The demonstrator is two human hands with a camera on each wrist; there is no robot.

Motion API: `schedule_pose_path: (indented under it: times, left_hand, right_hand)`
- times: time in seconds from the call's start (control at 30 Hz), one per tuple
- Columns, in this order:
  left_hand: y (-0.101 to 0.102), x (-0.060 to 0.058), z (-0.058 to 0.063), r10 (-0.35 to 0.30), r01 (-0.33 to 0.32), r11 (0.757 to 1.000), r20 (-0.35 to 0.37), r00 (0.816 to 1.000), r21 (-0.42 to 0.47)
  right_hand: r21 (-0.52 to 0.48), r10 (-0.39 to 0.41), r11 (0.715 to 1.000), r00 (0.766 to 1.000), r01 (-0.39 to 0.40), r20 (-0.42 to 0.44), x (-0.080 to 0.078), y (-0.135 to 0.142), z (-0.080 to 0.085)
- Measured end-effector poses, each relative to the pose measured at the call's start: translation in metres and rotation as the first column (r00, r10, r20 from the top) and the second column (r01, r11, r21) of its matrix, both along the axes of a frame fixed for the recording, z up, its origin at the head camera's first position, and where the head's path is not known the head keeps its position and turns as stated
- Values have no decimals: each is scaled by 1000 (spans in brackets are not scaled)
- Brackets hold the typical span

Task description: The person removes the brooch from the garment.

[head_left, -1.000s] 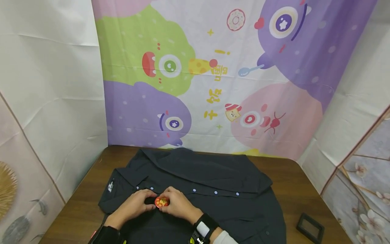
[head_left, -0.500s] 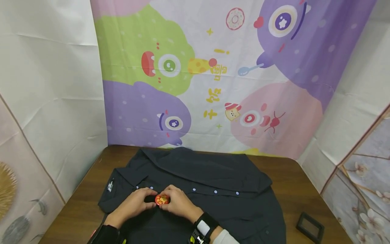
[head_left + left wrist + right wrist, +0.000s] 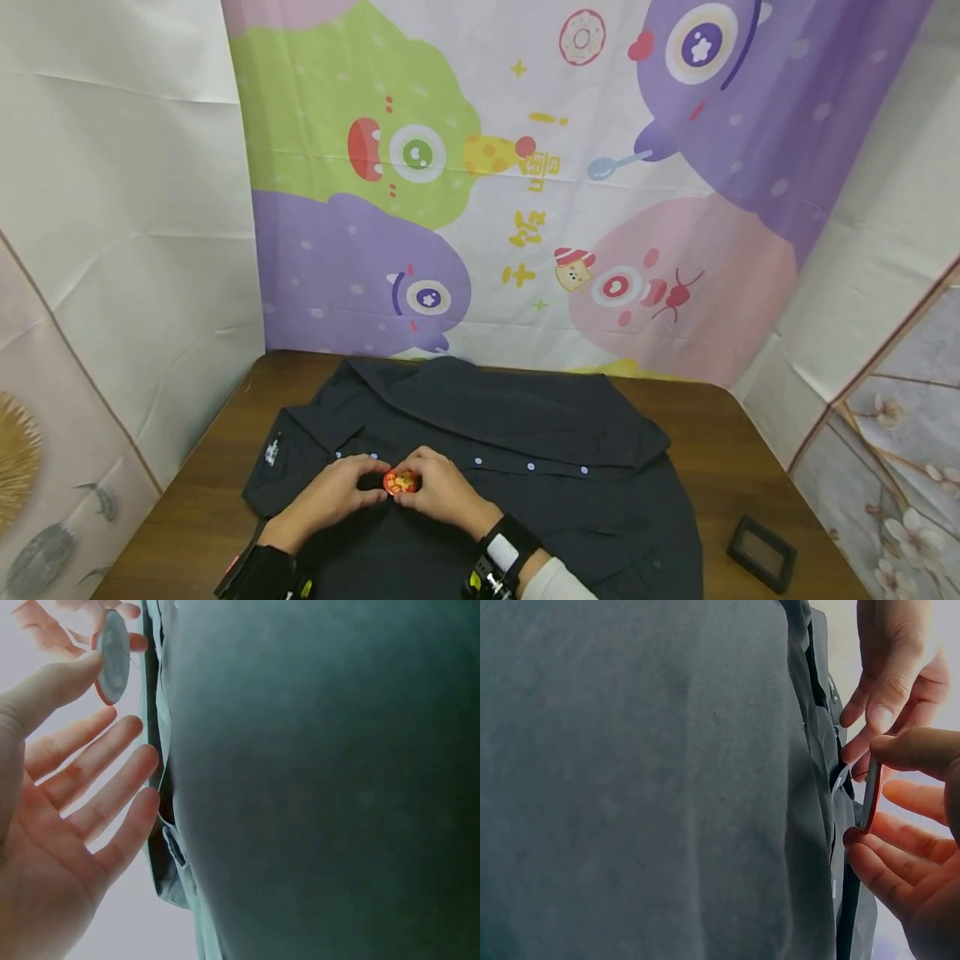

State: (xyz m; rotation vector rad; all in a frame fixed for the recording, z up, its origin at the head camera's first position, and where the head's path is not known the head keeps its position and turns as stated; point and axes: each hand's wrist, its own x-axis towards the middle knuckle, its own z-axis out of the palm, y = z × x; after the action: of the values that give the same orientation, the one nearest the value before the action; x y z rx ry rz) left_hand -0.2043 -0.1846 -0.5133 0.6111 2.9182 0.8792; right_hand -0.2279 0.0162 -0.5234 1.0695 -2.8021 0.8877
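A round red-and-yellow pin badge (image 3: 401, 482) is held over a dark shirt (image 3: 555, 517) spread on the table, just below its row of pale buttons. My right hand (image 3: 442, 492) grips the badge by its rim between thumb and fingers. From the other side my left hand (image 3: 337, 492) has its thumb and index finger at the badge's edge. In the left wrist view the grey back of the badge (image 3: 114, 660) shows, and my left hand's (image 3: 75, 810) other fingers are spread. A thin pin sticks out behind the badge (image 3: 871, 791) in the right wrist view, toward the cloth.
A small black frame (image 3: 762, 553) lies right of the shirt on the brown wooden table (image 3: 720, 442). Behind the table hangs a cartoon-printed cloth (image 3: 510, 317), with pale sheets at both sides.
Both hands have moved slightly away from me with the badge, toward the button row. The head view has also tilted down a little. The shirt and black frame lie as before.
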Motion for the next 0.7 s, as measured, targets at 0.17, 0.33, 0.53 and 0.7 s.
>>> schedule_pose_path:
  times: [0.17, 0.33, 0.53, 0.7]
  left_hand:
    - [0, 0, -1, 1, -1, 1000, -36, 999, -3]
    - [-1, 0, -1, 8, -7, 1000, -31, 999, 19]
    - [0, 1, -1, 2, -2, 999, -11, 1000, 44]
    - [0, 2, -1, -10, 12, 998, -37, 999, 54]
  right_hand:
    - [-24, 1, 1000, 1000, -1, -6, 1, 1, -1]
    - [-31, -5, 1000, 1000, 4, -17, 1, 1, 0]
    - [-54, 5, 999, 1000, -5, -4, 2, 2, -2]
    - [-74, 12, 997, 1000, -12, 4, 0, 4, -2]
